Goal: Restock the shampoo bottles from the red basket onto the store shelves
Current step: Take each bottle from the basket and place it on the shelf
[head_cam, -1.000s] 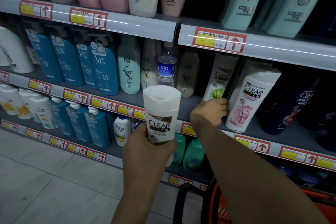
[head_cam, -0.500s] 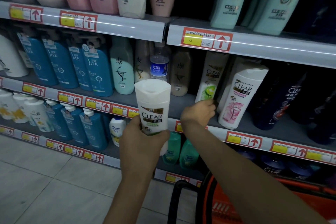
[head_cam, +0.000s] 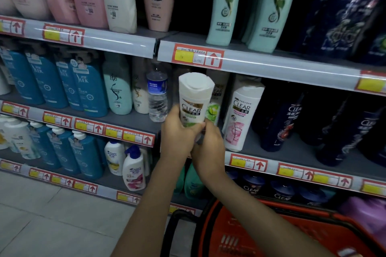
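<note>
A white CLEAR shampoo bottle (head_cam: 194,98) with a green label stands upright in front of the middle shelf (head_cam: 292,152). My left hand (head_cam: 177,131) grips its lower left side. My right hand (head_cam: 208,148) wraps around its bottom from the right. Behind it on the shelf stand another green-label CLEAR bottle (head_cam: 214,108) and a pink-label CLEAR bottle (head_cam: 240,117). The red basket (head_cam: 271,233) sits low at the right; its contents are mostly hidden by my arm.
A clear water bottle (head_cam: 157,98) stands on the middle shelf just left of the held bottle. Blue pump bottles (head_cam: 62,83) fill the left, dark CLEAR bottles (head_cam: 292,119) the right. Pink and mint bottles line the top shelf. Tiled floor (head_cam: 41,215) lies lower left.
My right hand left the shelved green-label bottle and came onto the base of the held bottle. The held bottle moved right and closer to the shelf.
</note>
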`<state>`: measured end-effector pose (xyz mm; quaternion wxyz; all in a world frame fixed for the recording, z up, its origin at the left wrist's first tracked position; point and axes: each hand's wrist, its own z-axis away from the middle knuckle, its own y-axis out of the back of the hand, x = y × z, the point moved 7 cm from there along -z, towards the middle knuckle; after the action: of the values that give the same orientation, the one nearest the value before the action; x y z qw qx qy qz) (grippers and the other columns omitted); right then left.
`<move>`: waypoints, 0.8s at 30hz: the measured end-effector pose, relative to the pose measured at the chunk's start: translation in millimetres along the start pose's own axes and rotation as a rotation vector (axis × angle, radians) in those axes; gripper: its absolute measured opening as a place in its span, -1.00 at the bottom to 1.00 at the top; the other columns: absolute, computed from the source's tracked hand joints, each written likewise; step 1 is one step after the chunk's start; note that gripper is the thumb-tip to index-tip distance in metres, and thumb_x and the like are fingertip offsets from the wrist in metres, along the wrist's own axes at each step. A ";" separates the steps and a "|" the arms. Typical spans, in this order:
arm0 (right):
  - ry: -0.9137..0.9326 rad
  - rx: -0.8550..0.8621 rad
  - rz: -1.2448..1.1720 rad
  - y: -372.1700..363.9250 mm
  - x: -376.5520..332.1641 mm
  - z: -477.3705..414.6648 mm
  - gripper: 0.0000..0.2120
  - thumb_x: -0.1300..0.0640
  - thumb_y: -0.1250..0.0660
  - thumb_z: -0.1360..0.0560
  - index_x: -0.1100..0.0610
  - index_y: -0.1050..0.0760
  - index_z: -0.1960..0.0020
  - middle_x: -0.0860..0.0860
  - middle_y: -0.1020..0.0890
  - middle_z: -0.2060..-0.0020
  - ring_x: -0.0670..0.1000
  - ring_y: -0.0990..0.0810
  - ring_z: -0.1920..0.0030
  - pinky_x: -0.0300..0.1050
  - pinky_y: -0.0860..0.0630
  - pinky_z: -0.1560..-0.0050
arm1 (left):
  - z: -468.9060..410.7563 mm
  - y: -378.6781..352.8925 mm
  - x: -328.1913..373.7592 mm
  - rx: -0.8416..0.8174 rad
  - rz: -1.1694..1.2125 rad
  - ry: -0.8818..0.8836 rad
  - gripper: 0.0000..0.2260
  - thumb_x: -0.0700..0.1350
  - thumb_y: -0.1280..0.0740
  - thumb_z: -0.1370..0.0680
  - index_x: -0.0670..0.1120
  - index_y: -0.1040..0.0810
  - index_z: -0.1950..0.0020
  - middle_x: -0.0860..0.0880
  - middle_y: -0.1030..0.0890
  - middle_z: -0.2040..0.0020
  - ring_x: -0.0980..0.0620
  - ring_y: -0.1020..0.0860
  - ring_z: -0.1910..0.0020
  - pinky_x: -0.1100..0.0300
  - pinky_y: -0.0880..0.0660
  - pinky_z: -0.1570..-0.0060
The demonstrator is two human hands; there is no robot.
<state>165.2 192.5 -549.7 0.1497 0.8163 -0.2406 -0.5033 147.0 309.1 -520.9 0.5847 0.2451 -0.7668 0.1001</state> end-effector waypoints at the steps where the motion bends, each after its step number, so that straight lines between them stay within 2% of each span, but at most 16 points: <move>1: -0.028 0.029 -0.003 2.5 6.5 -4.2 -0.67 0.16 -0.36 -0.56 0.10 -0.47 -0.31 0.04 -0.59 -0.14 0.03 -0.58 -0.12 0.00 -0.56 -0.12 | -3.9 -9.2 -0.3 -0.017 -0.001 0.001 -0.58 -0.23 -0.60 -0.39 0.04 -0.53 -0.14 0.12 -0.67 -0.06 0.13 -0.64 -0.06 0.15 -0.60 -0.09; 4: -0.099 0.123 0.017 7.2 17.8 -14.9 -0.84 0.11 -0.31 -0.60 0.06 -0.46 -0.16 0.00 -0.59 -0.03 0.04 -0.60 -0.02 0.10 -0.59 -0.05 | -14.3 -33.5 -7.0 -0.047 0.001 0.027 -0.57 -0.25 -0.60 -0.39 0.04 -0.52 -0.13 0.11 -0.66 -0.06 0.08 -0.64 -0.10 0.08 -0.60 -0.15; 6: -0.131 0.149 0.034 7.5 23.8 -19.6 -0.83 0.13 -0.33 -0.59 0.09 -0.46 -0.17 -0.03 -0.56 -0.04 0.01 -0.57 -0.02 0.09 -0.58 -0.06 | -20.7 -46.0 -15.3 -0.065 0.012 0.060 -0.55 -0.24 -0.61 -0.38 0.00 -0.53 -0.18 0.06 -0.69 -0.12 0.05 -0.65 -0.13 0.01 -0.61 -0.19; 9: -0.182 0.148 0.134 6.8 32.9 -22.8 -0.84 0.14 -0.31 -0.62 0.18 -0.47 -0.16 0.06 -0.58 -0.04 0.07 -0.58 -0.03 0.11 -0.58 -0.06 | -27.3 -60.3 -27.9 -0.094 0.045 0.109 -0.49 -0.23 -0.63 -0.37 -0.03 -0.50 -0.22 0.06 -0.69 -0.12 0.04 -0.66 -0.13 -0.01 -0.61 -0.20; 13: -0.197 0.094 0.256 -0.2 36.1 -28.2 -0.84 0.12 -0.31 -0.64 0.16 -0.47 -0.17 0.08 -0.60 -0.03 0.08 -0.63 0.00 0.02 -0.60 0.00 | -37.3 -68.3 -37.8 -0.124 0.073 0.152 -0.63 -0.21 -0.57 -0.45 0.06 -0.53 -0.14 0.14 -0.66 0.03 0.02 -0.67 -0.10 0.07 -0.59 -0.14; 17: -0.258 0.103 0.331 -3.4 36.4 -33.4 -0.87 0.12 -0.28 -0.66 0.15 -0.45 -0.15 0.08 -0.61 -0.04 0.07 -0.65 -0.01 -0.03 -0.60 0.02 | -39.0 -74.4 -40.2 -0.192 0.055 0.133 -0.68 -0.19 -0.47 -0.52 0.10 -0.56 -0.21 0.10 -0.69 -0.06 0.03 -0.66 -0.11 0.01 -0.58 -0.20; 19: -0.284 0.087 0.339 -5.7 35.4 -34.1 -0.85 0.09 -0.23 -0.68 0.16 -0.42 -0.18 0.10 -0.61 -0.08 0.10 -0.66 -0.05 -0.01 -0.58 0.00 | -38.1 -76.5 -38.9 -0.195 0.027 0.116 -0.64 -0.08 -0.44 -0.49 0.10 -0.54 -0.27 0.05 -0.68 -0.13 0.03 -0.65 -0.11 -0.01 -0.58 -0.23; 21: -0.309 0.076 0.313 -8.4 36.3 -34.7 -0.82 0.07 -0.19 -0.69 0.17 -0.39 -0.20 0.12 -0.60 -0.10 0.13 -0.65 -0.08 0.01 -0.56 -0.01 | -41.0 -78.5 -45.2 -0.191 -0.011 0.133 -0.56 0.08 -0.35 -0.39 0.20 -0.52 -0.27 -0.01 -0.64 -0.19 0.00 -0.63 -0.12 -0.05 -0.57 -0.26; 24: -0.345 0.085 0.290 -10.2 39.0 -35.1 -0.79 0.05 -0.20 -0.69 0.18 -0.36 -0.22 0.15 -0.60 -0.12 0.17 -0.64 -0.09 0.04 -0.55 0.00 | -44.0 -82.0 -55.6 -0.235 -0.026 0.138 -0.61 0.11 -0.28 -0.43 0.28 -0.52 -0.27 -0.05 -0.62 -0.22 -0.01 -0.63 -0.13 -0.07 -0.57 -0.26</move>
<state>213.8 179.9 -568.2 0.1426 0.6806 -0.3985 -0.5981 235.6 272.3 -571.4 0.6620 0.1774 -0.7280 0.0185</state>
